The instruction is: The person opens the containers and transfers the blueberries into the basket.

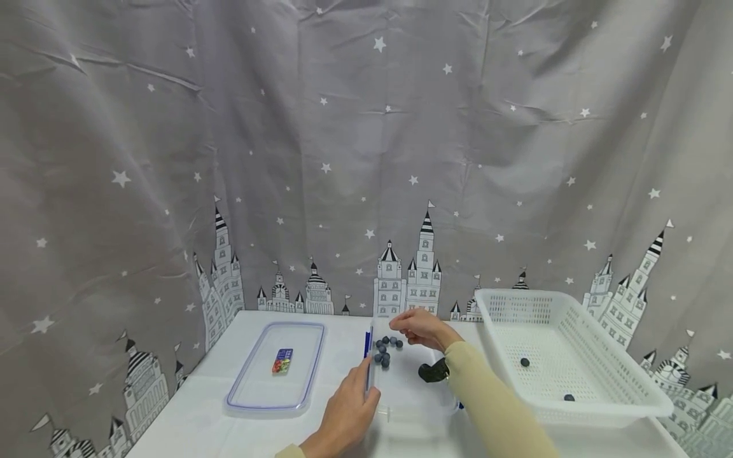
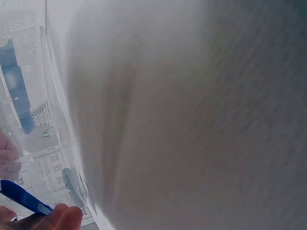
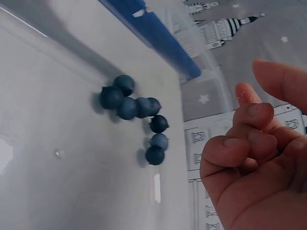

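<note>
A clear plastic container [image 1: 413,415] with blue latches stands in the middle of the table. Inside it, several dark blueberries [image 3: 127,108] sit in a curved cluster toward the far left. My right hand [image 1: 422,327] hovers over the container's far part, just above and right of the berries. Its fingers [image 3: 225,151] are loosely bent, the thumb stands apart, and no berry shows between them. Against the container's left side rests my left hand [image 1: 348,407], with fairly straight fingers. In the left wrist view its fingertips [image 2: 60,215] touch near a blue latch [image 2: 21,195].
A clear lid [image 1: 269,395] with a bluish rim and a small colourful label [image 1: 282,361] lies to the left. At the right stands a white perforated basket [image 1: 595,407], holding two blueberries [image 1: 525,362]. A grey patterned curtain [image 1: 343,140] hangs behind the table.
</note>
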`<state>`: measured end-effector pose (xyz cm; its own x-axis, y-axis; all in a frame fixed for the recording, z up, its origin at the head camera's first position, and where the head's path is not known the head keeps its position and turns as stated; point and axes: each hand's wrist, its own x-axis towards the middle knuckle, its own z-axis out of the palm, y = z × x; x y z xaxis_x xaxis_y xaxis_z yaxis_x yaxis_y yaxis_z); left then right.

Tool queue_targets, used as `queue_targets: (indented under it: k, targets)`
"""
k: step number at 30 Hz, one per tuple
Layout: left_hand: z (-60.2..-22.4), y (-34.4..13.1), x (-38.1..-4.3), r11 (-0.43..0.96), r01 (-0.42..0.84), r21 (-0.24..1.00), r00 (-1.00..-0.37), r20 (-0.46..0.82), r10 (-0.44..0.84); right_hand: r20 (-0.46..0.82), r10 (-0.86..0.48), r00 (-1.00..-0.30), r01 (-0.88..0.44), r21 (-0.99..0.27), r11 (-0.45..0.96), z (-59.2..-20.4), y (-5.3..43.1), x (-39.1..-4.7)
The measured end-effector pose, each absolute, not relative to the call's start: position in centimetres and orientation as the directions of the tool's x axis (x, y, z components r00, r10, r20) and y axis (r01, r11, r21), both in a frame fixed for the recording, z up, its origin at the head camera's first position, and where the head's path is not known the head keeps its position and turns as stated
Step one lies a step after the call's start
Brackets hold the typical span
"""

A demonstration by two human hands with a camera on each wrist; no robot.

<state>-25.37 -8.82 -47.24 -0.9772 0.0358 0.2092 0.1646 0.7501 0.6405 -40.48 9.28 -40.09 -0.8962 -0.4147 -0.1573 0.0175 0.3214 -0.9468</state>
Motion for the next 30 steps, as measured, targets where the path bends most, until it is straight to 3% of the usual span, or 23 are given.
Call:
queue_targets:
  k: [11, 23, 30]
  targets:
    - [-47.6, -9.1, -25.7, 0.746, 0.183, 0.641, -0.975, 0.214, 0.055, -0.199, -0.364, -0.91, 0.069, -0.937, 0.342, -42.2, 7.9, -40.3]
    - [-47.0, -9.1, -25.5, 0.753, 0.181, 0.633, -0.976, 0.209, 0.058, -0.297, -0.158, -0.942, 0.188, -0.853, 0.487, -44.4, 7.4, -40.1]
    - [-47.1, -9.1, -25.5, 0.75, 0.178, 0.637, -0.977, 0.208, 0.055, -0.328, -0.108, -0.939, 0.22, -0.81, 0.544, -45.1, 7.0, -39.5]
